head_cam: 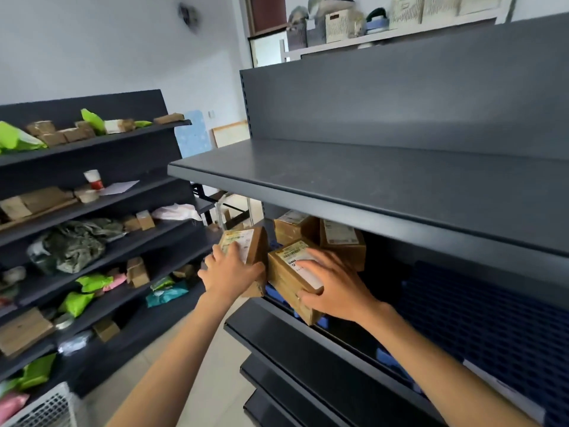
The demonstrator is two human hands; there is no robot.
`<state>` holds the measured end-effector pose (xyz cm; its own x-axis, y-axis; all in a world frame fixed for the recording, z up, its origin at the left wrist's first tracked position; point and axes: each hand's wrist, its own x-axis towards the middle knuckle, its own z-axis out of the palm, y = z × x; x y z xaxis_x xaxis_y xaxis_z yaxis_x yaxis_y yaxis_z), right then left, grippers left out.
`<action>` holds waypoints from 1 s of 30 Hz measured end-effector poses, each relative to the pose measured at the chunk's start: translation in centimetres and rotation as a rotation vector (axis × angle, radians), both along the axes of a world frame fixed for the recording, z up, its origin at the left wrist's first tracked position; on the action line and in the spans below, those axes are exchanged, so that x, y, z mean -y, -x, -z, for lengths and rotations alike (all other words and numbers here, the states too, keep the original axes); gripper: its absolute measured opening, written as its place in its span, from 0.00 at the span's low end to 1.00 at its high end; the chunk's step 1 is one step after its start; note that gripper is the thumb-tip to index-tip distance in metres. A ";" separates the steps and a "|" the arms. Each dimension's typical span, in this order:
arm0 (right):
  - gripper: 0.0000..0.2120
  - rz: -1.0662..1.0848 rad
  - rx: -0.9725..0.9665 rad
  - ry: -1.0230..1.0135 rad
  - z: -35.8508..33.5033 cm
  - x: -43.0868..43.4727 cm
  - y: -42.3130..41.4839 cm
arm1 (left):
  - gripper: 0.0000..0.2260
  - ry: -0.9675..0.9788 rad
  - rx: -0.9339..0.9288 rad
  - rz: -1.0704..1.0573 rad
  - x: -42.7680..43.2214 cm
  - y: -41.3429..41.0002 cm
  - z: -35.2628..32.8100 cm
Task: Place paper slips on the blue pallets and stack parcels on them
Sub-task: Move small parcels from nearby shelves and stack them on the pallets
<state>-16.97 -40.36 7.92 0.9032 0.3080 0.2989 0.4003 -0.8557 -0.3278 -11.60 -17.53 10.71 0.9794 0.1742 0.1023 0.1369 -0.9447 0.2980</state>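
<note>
Two bare forearms rise from the bottom edge toward centre frame.

Left hand (229,272): grip narrow, fingers spread flat on the labelled top and near edge of a brown cardboard parcel (246,251); whether the fingers close round it I cannot tell. That parcel is tilted and sits at the left end of the shelf opening, centre of frame.

Right hand (335,286): grip holding a second labelled parcel (292,272), forefinger across its white label, thumb under the near corner. This parcel is tilted, its lower corner over the shelf lip, just beside the first parcel.

Two further labelled cartons (341,241) stand behind, deeper under the empty grey upper shelf (369,177).

Blue pallet (480,306): slotted plastic, lying on the lower shelf at right of frame; blue edges show beneath the held parcel. A white paper slip (505,392) lies on the pallet at lower right.

Dark shelving unit (101,195), left of frame: five tiers carrying brown boxes, green (18,138) and pink mailer bags, a camouflage bundle (77,245), a paper cup (94,179).

White mesh basket (46,408), lower left corner.

Pale baskets (406,9) on a high shelf, upper right.
</note>
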 end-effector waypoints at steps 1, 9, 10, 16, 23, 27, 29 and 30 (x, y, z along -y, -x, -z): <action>0.32 -0.007 -0.005 0.038 0.3 0.0 -0.9 | 0.39 -0.006 -0.012 0.023 0.0 -1.3 0.4; 0.33 0.105 -0.041 0.134 2.0 -0.4 -3.4 | 0.39 -0.075 -0.080 0.234 0.6 -9.1 2.8; 0.33 0.114 -0.045 0.151 2.0 -0.5 -3.3 | 0.40 -0.067 -0.098 0.255 0.6 -9.6 2.8; 0.37 0.216 -0.022 0.131 1.1 -1.7 -1.1 | 0.37 0.126 0.020 0.437 -0.5 -10.4 1.5; 0.30 0.523 0.065 0.134 0.4 -0.5 5.8 | 0.30 0.269 0.242 0.824 5.9 -3.2 -0.7; 0.27 0.727 0.152 0.140 -0.7 2.8 14.1 | 0.29 0.287 0.261 1.035 11.9 4.0 -1.1; 0.26 0.814 0.184 0.166 -1.5 4.9 19.7 | 0.27 0.284 0.253 1.136 15.0 8.2 -1.4; 0.26 0.864 0.194 0.179 -2.1 6.0 22.8 | 0.26 0.288 0.257 1.178 16.7 10.5 -1.6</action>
